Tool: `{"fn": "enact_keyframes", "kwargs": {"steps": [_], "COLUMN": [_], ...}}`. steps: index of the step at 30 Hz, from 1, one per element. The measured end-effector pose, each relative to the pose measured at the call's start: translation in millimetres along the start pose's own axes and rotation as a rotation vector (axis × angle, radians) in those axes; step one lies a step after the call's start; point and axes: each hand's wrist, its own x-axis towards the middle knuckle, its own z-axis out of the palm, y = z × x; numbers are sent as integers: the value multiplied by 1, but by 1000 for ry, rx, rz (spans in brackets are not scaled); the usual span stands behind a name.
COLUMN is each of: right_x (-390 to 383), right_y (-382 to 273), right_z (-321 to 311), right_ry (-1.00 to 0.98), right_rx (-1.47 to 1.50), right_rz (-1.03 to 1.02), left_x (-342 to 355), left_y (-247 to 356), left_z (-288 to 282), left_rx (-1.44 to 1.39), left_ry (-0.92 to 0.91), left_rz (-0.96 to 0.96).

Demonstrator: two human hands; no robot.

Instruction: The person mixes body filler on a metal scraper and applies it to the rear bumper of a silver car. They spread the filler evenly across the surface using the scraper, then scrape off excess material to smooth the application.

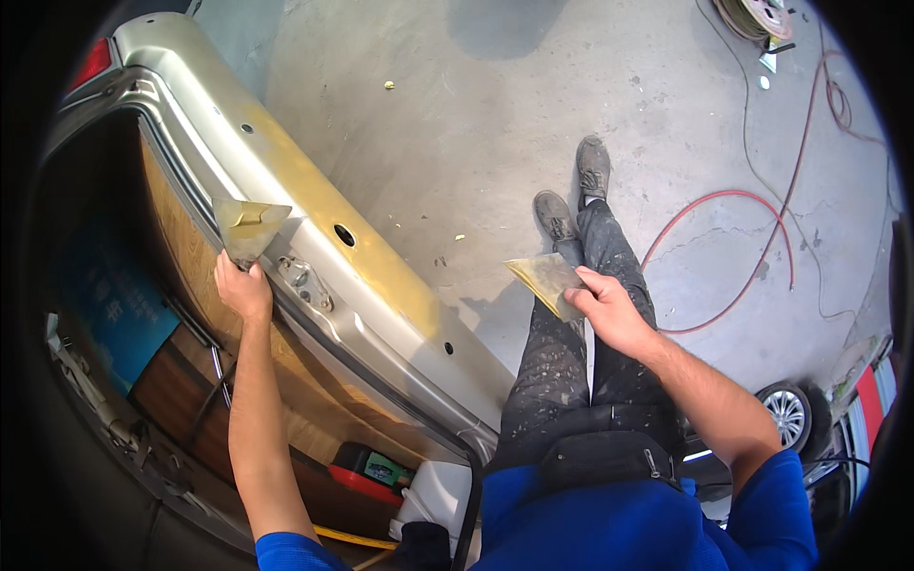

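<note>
My left hand is closed round the handle of a putty knife, whose wide blade points away from me and carries a dab of yellow filler. It is held over the edge of the open car trunk. In my right hand is a flat spreader, pinched between thumb and fingers, with yellow filler along its edge. The spreader is in front of my legs, apart from the car. Between the hands runs the car's silver rear bumper, with yellow filler smeared along its top and several dark holes in it.
A metal latch sits on the trunk sill. Inside the trunk are a wood-patterned floor, a blue sheet, a red and black case and a white container. A red hose, a cable reel and a wheel lie to the right.
</note>
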Motion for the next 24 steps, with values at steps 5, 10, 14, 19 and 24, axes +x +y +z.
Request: {"fn": "enact_keyframes", "kwargs": {"steps": [5, 10, 14, 19, 24], "right_x": [-56, -131, -177, -212, -227], "right_y": [-35, -45, -24, 12, 25], "right_z": [-42, -71, -80, -103, -134], "right_ry": [211, 457, 554, 596, 534], "right_rx": [128, 210, 297, 464, 420], "right_rz": [-115, -208, -221, -219, -257], "left_x": [-9, -64, -155, -229, -266], "left_y": [45, 142, 220, 305, 352], "left_z": [-24, -49, -67, -108, -123], "left_rx": [-306, -636, -806, -900, -921], "left_ry": [-9, -190, -564, -781, -691], "left_rz": [-265, -345, -340, -224, -210]}}
